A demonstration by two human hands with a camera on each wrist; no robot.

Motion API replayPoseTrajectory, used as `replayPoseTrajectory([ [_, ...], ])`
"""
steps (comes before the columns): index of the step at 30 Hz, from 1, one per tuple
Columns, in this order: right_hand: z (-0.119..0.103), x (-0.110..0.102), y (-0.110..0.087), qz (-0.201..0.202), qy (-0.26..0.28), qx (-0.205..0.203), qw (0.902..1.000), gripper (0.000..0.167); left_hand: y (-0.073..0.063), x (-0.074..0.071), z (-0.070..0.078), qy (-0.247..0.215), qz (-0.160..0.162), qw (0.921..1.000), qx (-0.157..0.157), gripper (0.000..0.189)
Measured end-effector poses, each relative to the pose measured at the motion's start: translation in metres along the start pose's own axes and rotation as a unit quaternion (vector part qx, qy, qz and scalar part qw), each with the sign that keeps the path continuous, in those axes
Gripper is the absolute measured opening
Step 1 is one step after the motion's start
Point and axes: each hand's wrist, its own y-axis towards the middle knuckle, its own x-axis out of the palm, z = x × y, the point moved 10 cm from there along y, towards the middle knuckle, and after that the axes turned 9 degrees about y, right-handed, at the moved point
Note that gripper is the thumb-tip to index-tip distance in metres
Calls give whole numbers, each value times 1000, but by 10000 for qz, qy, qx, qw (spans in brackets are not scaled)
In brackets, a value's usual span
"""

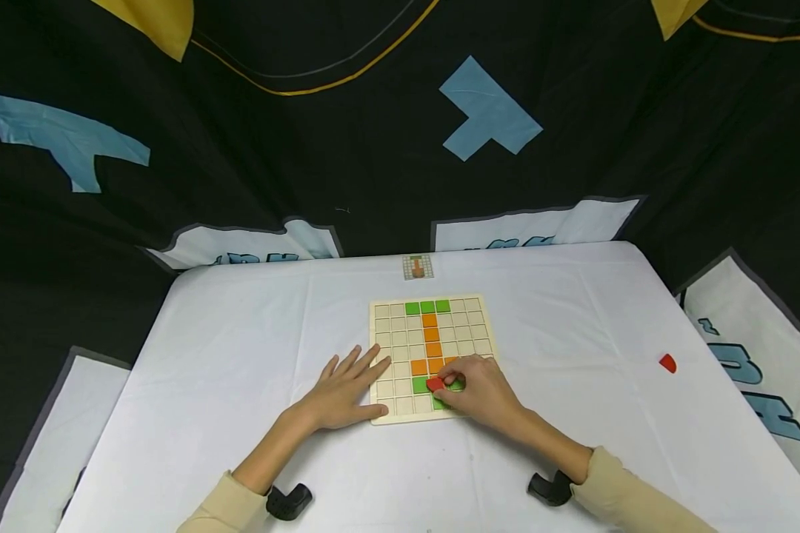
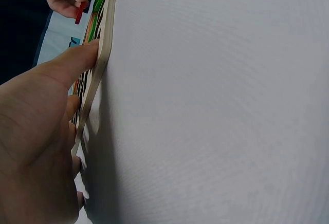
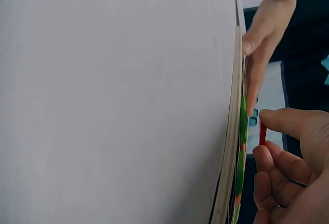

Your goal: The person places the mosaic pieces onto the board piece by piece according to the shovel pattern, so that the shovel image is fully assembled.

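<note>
A pale wooden grid board lies on the white cloth, with square tiles set in its cells. Green tiles form a short row at the far side, and orange tiles run down from it in a column. More orange and green tiles sit lower, partly hidden by my right hand. That hand pinches a red tile between thumb and fingertips, close over the board; its thin edge shows in the right wrist view. My left hand rests flat with fingers spread on the board's left edge.
Beyond the board lies a small pattern card. Far to the right on the cloth is a red piece with a rounded edge. A black curtain with blue patches hangs behind the table.
</note>
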Motion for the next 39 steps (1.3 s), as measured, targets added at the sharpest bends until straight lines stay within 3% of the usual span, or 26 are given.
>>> replayPoseTrajectory([
  [12,-8,17,-1,-339,-303,121,9989,24,0,0,-1,1,-41,10000,-57,80],
  [24,-11,21,-2,-418,-409,41,9983,25,-1,2,-3,-136,329,9993,63,81],
  [39,-12,22,-2,-529,-363,-1,9979,22,0,-1,1,-5,0,10000,-25,80],
])
